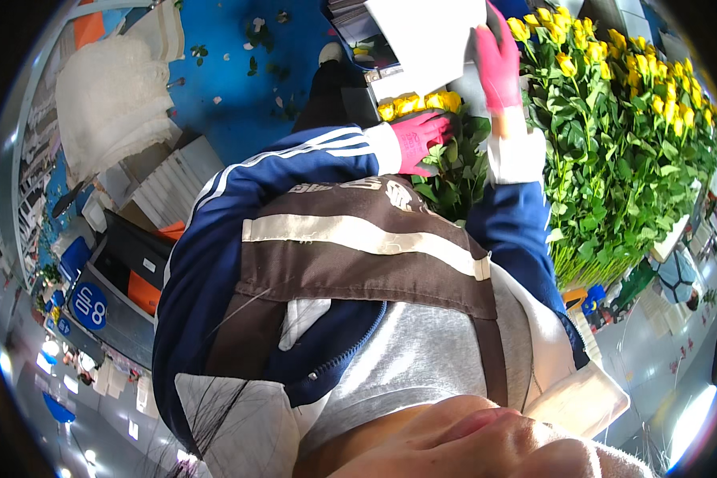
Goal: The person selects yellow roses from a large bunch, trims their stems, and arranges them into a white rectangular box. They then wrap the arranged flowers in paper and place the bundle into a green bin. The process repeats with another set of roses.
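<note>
My left hand [419,142], in a pink glove with dark fingertips, lies across a bunch of yellow roses [418,106], its fingers curled over the leafy part just below the heads. The leaves [463,164] of this bunch extend towards my apron. At the upper right my right hand [499,63], gloved alike, holds the right edge of a large white sheet [433,36]. The sheet is strongly lit and hangs just beyond the rose heads. Part of my right hand's grip is hidden at the sheet's edge.
A large stack of long-stemmed yellow roses [603,143] lies at the right. Beyond the bunch stands a bin [361,51] with dark sheets. Fallen leaves and petals dot the blue floor [227,89]. At the left are whitish cloth [110,101] and a dark crate [119,310]; a person [678,275] is far right.
</note>
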A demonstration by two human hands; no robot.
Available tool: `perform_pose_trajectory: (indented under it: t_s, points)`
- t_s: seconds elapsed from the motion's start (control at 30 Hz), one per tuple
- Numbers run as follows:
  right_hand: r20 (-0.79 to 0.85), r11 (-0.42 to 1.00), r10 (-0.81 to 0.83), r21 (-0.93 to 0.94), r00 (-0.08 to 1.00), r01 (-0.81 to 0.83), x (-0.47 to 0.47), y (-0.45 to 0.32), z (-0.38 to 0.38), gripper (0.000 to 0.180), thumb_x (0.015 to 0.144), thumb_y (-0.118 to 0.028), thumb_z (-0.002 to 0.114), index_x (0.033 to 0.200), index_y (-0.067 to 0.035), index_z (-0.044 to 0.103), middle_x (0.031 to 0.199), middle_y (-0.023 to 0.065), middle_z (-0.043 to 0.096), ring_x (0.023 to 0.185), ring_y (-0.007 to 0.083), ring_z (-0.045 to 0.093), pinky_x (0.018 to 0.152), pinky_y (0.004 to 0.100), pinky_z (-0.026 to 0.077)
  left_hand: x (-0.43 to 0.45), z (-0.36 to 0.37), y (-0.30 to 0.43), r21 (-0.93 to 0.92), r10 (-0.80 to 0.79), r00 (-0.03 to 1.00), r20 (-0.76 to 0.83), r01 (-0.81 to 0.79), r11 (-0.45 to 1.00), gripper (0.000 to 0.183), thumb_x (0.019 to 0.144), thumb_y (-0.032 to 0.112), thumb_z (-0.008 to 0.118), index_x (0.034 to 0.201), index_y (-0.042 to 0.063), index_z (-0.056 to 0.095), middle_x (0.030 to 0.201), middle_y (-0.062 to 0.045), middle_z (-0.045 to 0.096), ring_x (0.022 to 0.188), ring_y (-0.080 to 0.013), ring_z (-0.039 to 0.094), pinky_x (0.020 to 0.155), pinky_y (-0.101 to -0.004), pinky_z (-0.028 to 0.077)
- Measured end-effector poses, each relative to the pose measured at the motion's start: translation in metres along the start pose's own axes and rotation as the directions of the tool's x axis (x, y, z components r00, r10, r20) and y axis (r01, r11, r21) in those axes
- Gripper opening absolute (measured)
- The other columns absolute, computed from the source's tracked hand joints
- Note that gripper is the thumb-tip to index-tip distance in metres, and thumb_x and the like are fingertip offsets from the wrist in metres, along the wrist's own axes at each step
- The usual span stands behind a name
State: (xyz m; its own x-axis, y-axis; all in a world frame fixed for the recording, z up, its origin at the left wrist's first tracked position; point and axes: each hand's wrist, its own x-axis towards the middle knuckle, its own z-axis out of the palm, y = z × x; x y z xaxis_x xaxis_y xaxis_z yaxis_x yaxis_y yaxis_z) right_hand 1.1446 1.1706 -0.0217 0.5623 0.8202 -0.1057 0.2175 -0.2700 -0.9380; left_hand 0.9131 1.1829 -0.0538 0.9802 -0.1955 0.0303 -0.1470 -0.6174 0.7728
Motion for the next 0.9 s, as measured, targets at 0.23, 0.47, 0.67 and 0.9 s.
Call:
perform_pose_trajectory:
  t_s: [0.23, 0.47, 0.67, 0.9]
  points:
    - [0.010, 0.842, 0.321, -0.461, 0.947, -0.281, -0.141, 0.019, -0.002, 0.101, 0.064, -0.044, 0.087, 0.142, 0.001, 0.042, 0.136, 0.0241, 0.046, 0.130, 0.0366, 0.046, 0.105, 0.0428, 0.041, -0.007, 0.016, -0.010, -0.011, 0.078, 0.997, -0.005, -0.078, 0.997, 0.079, 0.078, 0.041, 0.074, 0.142, 0.006, 0.044, 0.145, -0.021, 0.042, 0.134, -0.0399, 0.040, 0.113, -0.0468, 0.033]
    - [-0.047, 0.902, 0.371, -0.220, 0.927, -0.372, -0.137, 0.044, 0.024, 0.107, 0.062, -0.042, 0.088, 0.147, 0.000, 0.036, 0.141, 0.0243, 0.049, 0.132, 0.0354, 0.047, 0.107, 0.0391, 0.040, -0.086, -0.022, -0.022, 0.295, 0.207, 0.943, 0.262, -0.282, 0.913, 0.064, 0.083, 0.027, 0.069, 0.139, 0.005, 0.047, 0.147, -0.017, 0.043, 0.139, -0.0338, 0.039, 0.116, -0.0483, 0.030]
    - [-0.097, 0.886, 0.381, -0.244, 0.919, -0.393, -0.144, 0.039, 0.035, 0.109, 0.061, -0.045, 0.088, 0.146, 0.000, 0.036, 0.135, 0.0247, 0.055, 0.127, 0.0348, 0.053, 0.104, 0.0386, 0.042, -0.152, 0.034, -0.076, -0.021, -0.257, 0.922, -0.291, 0.262, 0.965, 0.056, 0.086, 0.019, 0.070, 0.135, 0.002, 0.049, 0.130, -0.016, 0.055, 0.122, -0.0270, 0.051, 0.103, -0.0411, 0.040]
    - [-0.141, 0.848, 0.404, -0.312, 0.904, -0.428, -0.143, 0.030, 0.034, 0.104, 0.063, -0.040, 0.087, 0.146, -0.001, 0.037, 0.131, 0.0244, 0.058, 0.122, 0.0359, 0.057, 0.099, 0.0392, 0.046, -0.060, -0.011, -0.047, -0.821, -0.563, 0.824, -0.057, 0.283, 0.497, 0.032, 0.088, 0.023, 0.072, 0.111, 0.001, 0.068, 0.096, -0.008, 0.071, 0.091, -0.0175, 0.067, 0.081, -0.0300, 0.052]
